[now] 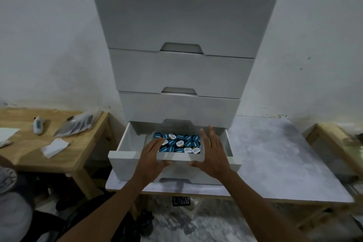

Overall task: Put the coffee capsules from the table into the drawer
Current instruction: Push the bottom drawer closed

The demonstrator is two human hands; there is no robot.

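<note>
Both hands were at center frame, left hand (152,154) and right hand (213,155), fingers spread, grip loosely cupping a tray (178,156) of capsules (179,143) sitting in the open bottom drawer (125,155) on the grey surface (275,163).

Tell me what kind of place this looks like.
Probably a plain workroom or storage corner, not a kitchen: a white drawer unit stands on a grey-topped table against a scuffed bare wall, with a small wooden side table holding papers and packets beside it.
</note>
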